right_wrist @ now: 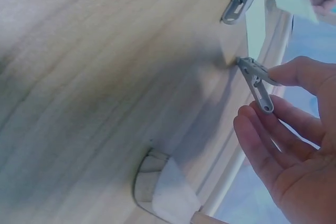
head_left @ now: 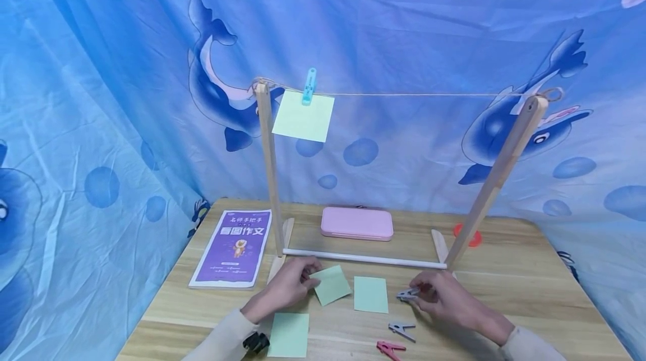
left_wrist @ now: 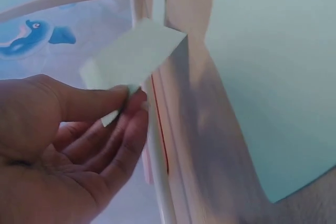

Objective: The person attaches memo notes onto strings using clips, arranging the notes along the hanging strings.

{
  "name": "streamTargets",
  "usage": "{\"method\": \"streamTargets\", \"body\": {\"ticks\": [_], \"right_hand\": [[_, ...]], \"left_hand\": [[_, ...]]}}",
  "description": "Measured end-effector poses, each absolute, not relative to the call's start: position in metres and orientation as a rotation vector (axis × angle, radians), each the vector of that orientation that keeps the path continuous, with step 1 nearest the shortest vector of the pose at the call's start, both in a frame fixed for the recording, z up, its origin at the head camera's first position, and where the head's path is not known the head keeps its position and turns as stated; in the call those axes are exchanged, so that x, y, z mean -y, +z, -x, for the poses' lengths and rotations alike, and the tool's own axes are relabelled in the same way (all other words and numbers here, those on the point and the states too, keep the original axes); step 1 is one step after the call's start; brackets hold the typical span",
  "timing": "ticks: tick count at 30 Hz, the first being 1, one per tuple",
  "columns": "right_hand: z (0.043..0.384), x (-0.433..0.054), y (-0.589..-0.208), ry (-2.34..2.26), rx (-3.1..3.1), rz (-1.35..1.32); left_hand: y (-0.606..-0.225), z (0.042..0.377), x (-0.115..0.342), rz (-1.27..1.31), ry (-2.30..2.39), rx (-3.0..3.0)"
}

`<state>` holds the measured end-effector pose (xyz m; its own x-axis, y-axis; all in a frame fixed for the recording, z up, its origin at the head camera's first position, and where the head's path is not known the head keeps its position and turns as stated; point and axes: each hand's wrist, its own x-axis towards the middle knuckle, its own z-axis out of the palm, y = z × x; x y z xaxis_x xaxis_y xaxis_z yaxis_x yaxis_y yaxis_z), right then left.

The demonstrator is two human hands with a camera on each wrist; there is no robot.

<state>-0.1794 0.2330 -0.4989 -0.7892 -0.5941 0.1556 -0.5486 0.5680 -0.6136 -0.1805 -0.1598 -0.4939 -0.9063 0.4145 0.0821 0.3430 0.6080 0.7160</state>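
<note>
My left hand (head_left: pixel 295 282) pinches a pale green paper square (head_left: pixel 333 285) by its left corner between thumb and fingers; the left wrist view shows the sheet (left_wrist: pixel 134 51) tilted off the table. On the right, my right hand (head_left: pixel 444 298) holds a grey clothespin (right_wrist: pixel 255 82) by its handles between thumb and fingers. Between the hands lies a second green sheet (head_left: pixel 370 295), and a third green sheet (head_left: pixel 289 335) is beside my left wrist. Another grey clothespin (head_left: pixel 402 331) and a pink clothespin (head_left: pixel 390 349) lie nearer me.
A string (head_left: pixel 404 95) spans two wooden posts (head_left: pixel 497 181); a blue clothespin (head_left: pixel 309 86) holds a green sheet (head_left: pixel 303 117) on it. A white rod (head_left: pixel 363 258) joins the posts low down. Behind it sits a pink case (head_left: pixel 356 223). A purple book (head_left: pixel 234 249) lies left.
</note>
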Motion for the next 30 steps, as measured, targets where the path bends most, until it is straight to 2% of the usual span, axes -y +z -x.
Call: {"method": "streamTargets", "body": {"ticks": [6, 17, 30], "right_hand": [[0.183, -0.230, -0.493, -1.065, -2.753, 1.035], [0.184, -0.222, -0.477, -1.233, -2.686, 0.999], [0.190, -0.211, -0.444, -1.182, -2.734, 1.028]], "left_hand": [[-0.488, 0.178, 0.158, -0.686, 1.345, -2.728], [-0.471, 0.174, 0.156, -0.551, 1.750, -2.422], [-0.446, 0.172, 0.150, -0.685, 2.029, -2.250]]}}
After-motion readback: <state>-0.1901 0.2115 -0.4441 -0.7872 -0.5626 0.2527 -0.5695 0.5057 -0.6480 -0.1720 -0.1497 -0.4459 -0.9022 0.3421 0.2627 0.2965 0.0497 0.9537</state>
